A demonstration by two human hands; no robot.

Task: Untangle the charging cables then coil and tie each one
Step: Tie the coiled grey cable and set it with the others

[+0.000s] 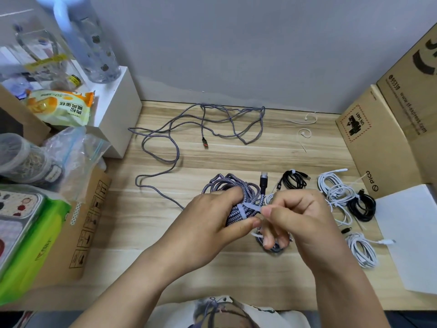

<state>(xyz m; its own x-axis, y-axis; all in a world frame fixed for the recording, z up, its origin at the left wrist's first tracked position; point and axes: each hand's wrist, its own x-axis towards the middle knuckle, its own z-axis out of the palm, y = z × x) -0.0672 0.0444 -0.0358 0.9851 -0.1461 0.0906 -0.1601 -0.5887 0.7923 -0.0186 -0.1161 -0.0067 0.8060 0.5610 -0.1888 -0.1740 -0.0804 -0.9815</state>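
Tying step in hand: left hand [210,223] clenches the braided coil [236,197] on the table [165,233], right hand [300,216] pinches the white tie [249,208] wrapped beside it; cinching likely follows.

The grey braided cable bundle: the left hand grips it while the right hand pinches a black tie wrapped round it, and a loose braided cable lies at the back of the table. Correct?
Not quite. The head view shows the tie is white, not black. The rest holds: the left hand grips the grey braided cable bundle, the right hand pinches the tie wrapped round it, and a loose braided cable lies at the back of the table.
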